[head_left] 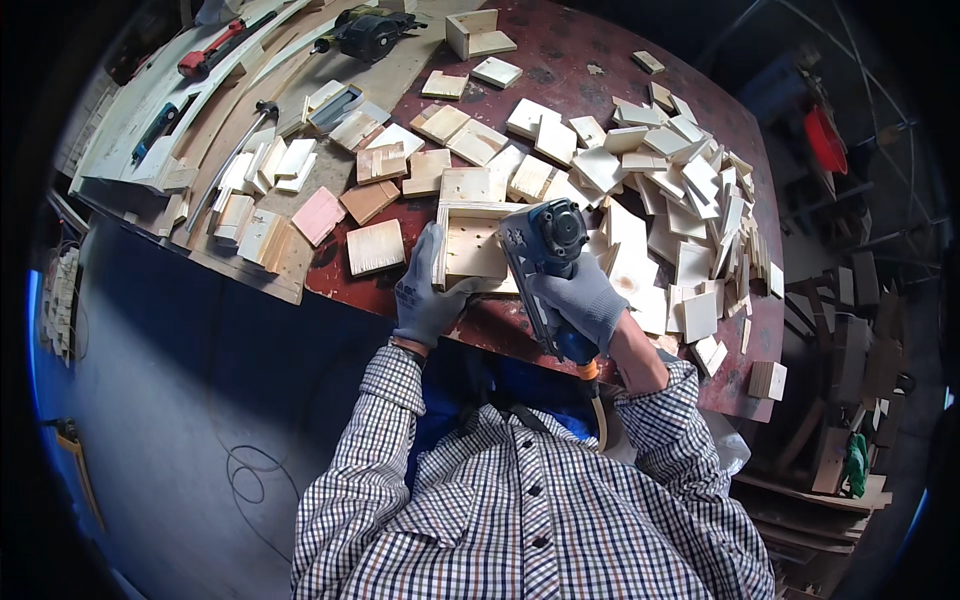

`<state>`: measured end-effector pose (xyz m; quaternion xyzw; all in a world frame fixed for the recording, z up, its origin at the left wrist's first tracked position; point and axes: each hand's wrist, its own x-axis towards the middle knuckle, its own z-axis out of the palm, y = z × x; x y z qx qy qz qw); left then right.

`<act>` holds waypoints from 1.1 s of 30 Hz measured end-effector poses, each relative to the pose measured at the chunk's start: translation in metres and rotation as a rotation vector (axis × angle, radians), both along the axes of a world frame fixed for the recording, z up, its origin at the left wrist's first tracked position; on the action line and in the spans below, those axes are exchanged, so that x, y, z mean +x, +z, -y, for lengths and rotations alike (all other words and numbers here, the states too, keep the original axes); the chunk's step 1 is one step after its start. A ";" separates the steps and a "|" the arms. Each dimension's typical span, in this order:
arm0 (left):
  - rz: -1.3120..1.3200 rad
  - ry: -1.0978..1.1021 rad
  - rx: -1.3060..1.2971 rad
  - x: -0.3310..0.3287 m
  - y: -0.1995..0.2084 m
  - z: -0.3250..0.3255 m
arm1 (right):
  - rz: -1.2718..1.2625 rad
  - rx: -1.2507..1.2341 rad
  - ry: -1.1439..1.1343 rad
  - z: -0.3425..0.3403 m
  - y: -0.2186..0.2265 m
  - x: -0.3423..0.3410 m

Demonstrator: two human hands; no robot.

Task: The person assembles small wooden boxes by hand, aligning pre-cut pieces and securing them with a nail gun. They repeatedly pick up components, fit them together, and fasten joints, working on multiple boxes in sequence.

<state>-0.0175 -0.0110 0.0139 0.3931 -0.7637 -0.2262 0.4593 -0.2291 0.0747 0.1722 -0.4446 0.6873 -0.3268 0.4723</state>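
My left hand (428,292), in a grey glove, grips the left end of a small wooden box frame (476,255) near the table's front edge. Its thumb lies along the near side, the fingers along the outer left wall. In my gloved right hand (585,300) is a dark blue pneumatic nail gun (548,235), the fingers wrapped round its handle. The gun's head stands over the right end of the box frame and hides that end. An orange fitting (587,370) joins an air hose to the bottom of the handle.
The dark red table (560,60) bears a big heap of wooden blocks (690,190) at the right. Loose blocks (375,248) lie left of the box. A hammer (262,112), a black power tool (370,35) and a red tool (210,55) lie at the far left.
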 end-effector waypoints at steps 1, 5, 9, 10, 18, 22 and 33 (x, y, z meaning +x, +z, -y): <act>0.009 0.005 -0.035 0.003 -0.004 0.001 | 0.011 0.011 0.037 0.000 0.005 0.003; -0.018 -0.004 -0.001 0.000 -0.002 0.002 | 0.033 0.022 0.082 -0.012 0.010 0.002; -0.029 -0.009 -0.012 -0.002 -0.003 0.002 | 0.031 0.065 0.114 -0.018 0.011 0.011; -0.031 -0.007 -0.026 -0.001 -0.003 0.002 | 0.046 0.095 0.130 -0.016 0.012 0.015; -0.038 -0.014 -0.060 0.000 -0.004 0.000 | 0.047 0.135 0.177 -0.009 0.018 0.019; -0.023 -0.009 -0.090 0.001 -0.006 -0.001 | 0.115 0.192 0.167 -0.013 0.013 0.020; -0.030 -0.034 0.019 0.006 -0.018 0.012 | 0.036 0.123 0.087 -0.043 0.030 0.034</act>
